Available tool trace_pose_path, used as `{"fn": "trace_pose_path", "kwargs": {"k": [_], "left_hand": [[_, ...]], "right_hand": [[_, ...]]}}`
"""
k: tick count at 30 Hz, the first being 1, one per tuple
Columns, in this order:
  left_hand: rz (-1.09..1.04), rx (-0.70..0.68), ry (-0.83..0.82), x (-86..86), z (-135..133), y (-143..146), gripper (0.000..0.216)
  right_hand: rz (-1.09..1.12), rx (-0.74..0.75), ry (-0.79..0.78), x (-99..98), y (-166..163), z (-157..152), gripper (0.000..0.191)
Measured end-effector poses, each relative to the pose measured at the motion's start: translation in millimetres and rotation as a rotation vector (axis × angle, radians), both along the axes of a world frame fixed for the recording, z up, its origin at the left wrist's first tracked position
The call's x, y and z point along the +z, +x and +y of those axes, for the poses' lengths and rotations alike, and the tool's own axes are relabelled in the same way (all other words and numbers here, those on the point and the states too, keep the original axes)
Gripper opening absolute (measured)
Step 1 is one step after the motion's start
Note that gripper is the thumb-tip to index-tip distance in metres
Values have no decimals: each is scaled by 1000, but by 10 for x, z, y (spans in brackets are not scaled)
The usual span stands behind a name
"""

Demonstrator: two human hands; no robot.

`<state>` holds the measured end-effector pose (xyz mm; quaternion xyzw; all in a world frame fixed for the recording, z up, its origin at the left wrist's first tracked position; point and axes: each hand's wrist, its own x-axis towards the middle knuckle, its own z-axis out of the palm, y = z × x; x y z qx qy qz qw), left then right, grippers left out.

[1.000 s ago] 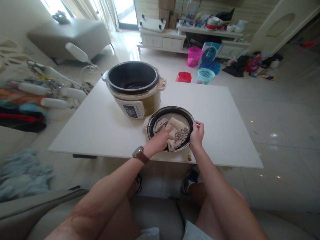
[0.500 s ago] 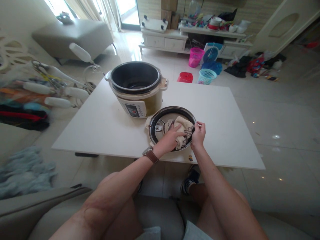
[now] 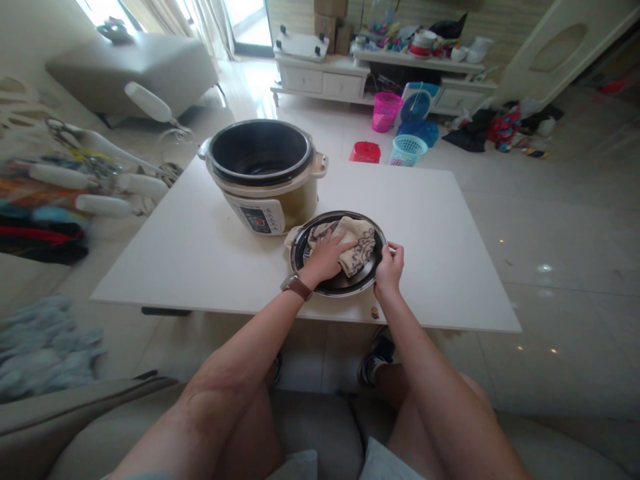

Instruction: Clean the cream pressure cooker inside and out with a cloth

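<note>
- Your left hand (image 3: pixel 326 257) was lying palm-down on the cloth (image 3: pixel 356 241), fingers spread a bit and pressing it into the lid (image 3: pixel 345 285). It wasn't really gripping, more pushing down on it.
- Your right hand (image 3: pixel 389 268) was pinched on the lid's right rim, thumb and fingers curled around the edge.
- The lid was sitting upside down on the white table (image 3: pixel 440 227), near the front edge, right in front of you. The cloth, beige with a dark pattern, covered the upper middle of it, and the dark bottom part of the lid was bare.
- The cooker (image 3: pixel 263 175) stood just behind the lid to the left, open, its dark inner pot showing, control panel facing you. It looked like it was touching the lid's back edge, can't tell for sure.
- There was a brown watch (image 3: pixel 297 287) on your left wrist.
- 2 baskets (image 3: pixel 386 112) sat on the floor past the table, 1 pink, 1 teal.
</note>
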<state>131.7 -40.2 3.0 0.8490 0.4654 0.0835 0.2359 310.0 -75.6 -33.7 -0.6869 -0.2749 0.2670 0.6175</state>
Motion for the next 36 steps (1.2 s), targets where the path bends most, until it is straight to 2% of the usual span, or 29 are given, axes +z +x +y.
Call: {"fn": "trace_pose_path", "kwargs": {"k": [10, 17, 23, 30, 36], "left_hand": [[-36, -152, -105, 80, -157, -32, 83], [-28, -283, -131, 67, -154, -327, 85], [-10, -237, -131, 103, -51, -577, 81], [-43, -232, -165, 28, 33, -583, 78], [-36, -201, -165, 60, 51, -635, 73]], "right_hand": [[22, 0, -4, 0, -7, 9, 35], [0, 22, -5, -60, 58, -8, 41], [-14, 27, 2, -8, 16, 13, 42], [-8, 23, 9, 30, -17, 30, 40], [0, 32, -3, 16, -11, 34, 42]]}}
